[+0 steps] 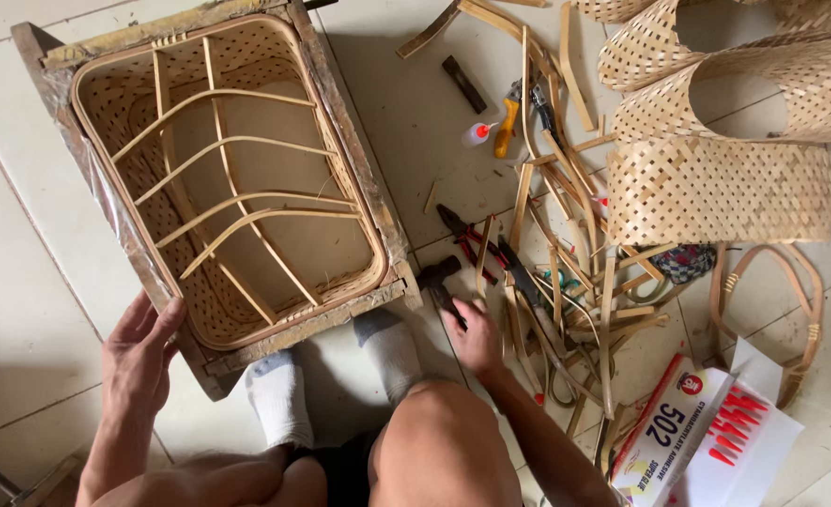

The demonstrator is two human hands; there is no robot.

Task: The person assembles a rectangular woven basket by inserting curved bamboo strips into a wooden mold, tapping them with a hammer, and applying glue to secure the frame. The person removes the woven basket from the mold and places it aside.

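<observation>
Woven sheets [716,56] cut off above

A single head-worn camera looks steeply down from close above onto the tiled floor [21,310], the wooden frame [359,169] upper left of centre, the person's knees along the bottom edge.

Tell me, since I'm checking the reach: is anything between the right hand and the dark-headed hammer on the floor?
Nothing visible: the right hand already rests on the dark-headed hammer, its fingers touching the handle.

Bare arms and knees, white socks [279,399], dark shorts [350,469]
</observation>
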